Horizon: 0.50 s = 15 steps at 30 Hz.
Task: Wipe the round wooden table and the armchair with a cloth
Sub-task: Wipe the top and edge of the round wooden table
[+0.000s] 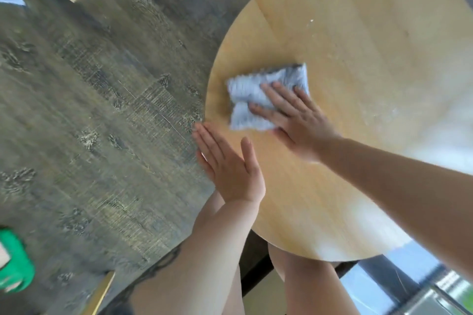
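Right hand (294, 120): fingers straight and spread, pressing flat on the folded pale grey-blue fuzzy cloth (258, 96). Nothing gripped.
Left hand (227, 161): flat, fingers straight and together, at the rim of the round light wooden surface (358, 46), just beside the cloth on its near-left side. Whether it touches the rim or hovers: cannot tell.

Cloth lies on the wooden surface, towards its left edge.

Handling (judgement): cloth looks soft, light and limp, likely to bunch or slide from under the palm; best driven by flat pressure over its middle. Wood appears smooth and hard, low friction.

Pale specks (311, 20) remain beyond the cloth, further onto the wood.

Surroundings: dark grey wood-grain floor (102, 110) left of the cloth; blurred green object (15, 261) well apart on the floor. Armchair not identifiable. Nothing blocks the wiping path.
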{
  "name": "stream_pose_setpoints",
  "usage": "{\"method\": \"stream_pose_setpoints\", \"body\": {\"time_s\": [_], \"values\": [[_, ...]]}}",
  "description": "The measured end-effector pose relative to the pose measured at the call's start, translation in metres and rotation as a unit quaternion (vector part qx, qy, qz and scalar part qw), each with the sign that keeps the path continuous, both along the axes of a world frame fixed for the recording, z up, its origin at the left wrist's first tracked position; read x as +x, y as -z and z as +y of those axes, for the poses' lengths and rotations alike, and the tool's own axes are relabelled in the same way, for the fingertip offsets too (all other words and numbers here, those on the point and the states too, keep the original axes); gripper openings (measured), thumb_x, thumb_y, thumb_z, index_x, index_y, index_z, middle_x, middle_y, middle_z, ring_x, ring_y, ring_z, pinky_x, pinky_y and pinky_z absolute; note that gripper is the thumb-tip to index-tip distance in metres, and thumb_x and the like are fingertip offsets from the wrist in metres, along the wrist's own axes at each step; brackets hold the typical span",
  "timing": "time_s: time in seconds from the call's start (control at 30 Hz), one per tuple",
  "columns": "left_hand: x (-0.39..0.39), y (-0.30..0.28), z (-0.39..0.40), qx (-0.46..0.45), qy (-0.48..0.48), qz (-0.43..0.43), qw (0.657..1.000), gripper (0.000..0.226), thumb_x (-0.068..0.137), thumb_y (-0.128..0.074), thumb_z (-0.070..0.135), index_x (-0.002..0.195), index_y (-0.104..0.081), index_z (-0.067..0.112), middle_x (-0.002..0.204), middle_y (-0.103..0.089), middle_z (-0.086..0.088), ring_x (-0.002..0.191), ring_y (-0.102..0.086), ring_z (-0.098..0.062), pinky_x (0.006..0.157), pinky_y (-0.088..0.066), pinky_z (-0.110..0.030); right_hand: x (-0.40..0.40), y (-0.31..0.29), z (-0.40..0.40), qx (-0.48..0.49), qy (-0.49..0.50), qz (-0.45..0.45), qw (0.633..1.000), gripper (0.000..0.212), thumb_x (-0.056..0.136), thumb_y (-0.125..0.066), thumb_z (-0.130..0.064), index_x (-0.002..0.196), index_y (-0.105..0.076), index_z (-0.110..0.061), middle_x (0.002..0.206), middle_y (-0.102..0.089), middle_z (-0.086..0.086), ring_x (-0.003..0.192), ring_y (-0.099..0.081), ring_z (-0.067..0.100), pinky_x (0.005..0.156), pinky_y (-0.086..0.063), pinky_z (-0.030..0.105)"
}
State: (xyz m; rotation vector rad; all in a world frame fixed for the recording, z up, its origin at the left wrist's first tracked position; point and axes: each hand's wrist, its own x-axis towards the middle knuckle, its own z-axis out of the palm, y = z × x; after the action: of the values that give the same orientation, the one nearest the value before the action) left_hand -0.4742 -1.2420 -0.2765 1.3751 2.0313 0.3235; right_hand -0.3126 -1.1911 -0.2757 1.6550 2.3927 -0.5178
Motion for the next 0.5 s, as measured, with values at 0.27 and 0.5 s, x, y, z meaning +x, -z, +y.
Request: {"method": "stream_pose_setpoints", "body": {"time_s": [0.27,0.5], "values": [[-0.029,-0.006,-0.024,0.022,0.036,-0.109,0.993,0.094,0.089,-0.014,0.071,0.150,-0.015,-0.001,0.158,-0.008,-0.020,0.148,-0.005,-0.026,0.119,-0.006,-0.042,-0.017,0.004,-0.050,-0.003,-0.189,0.032,0.981,0.057,0.098,-0.035,-0.039,0.151,-0.015,-0.035,0.162,0.002,-0.005,0.149,0.006,0.015,0.120,0.004,0.039],[-0.024,0.005,-0.054,0.044,0.028,-0.083,0.995,0.088,0.093,-0.023,0.062,0.150,-0.002,-0.002,0.157,0.003,-0.013,0.146,0.003,-0.016,0.120,-0.004,-0.039,-0.092,0.005,-0.061,-0.004,-0.029,0.026,0.999,0.059,0.097,-0.043,-0.042,0.151,-0.025,-0.029,0.162,0.008,0.001,0.147,0.016,0.019,0.119,0.010,0.043]]}}
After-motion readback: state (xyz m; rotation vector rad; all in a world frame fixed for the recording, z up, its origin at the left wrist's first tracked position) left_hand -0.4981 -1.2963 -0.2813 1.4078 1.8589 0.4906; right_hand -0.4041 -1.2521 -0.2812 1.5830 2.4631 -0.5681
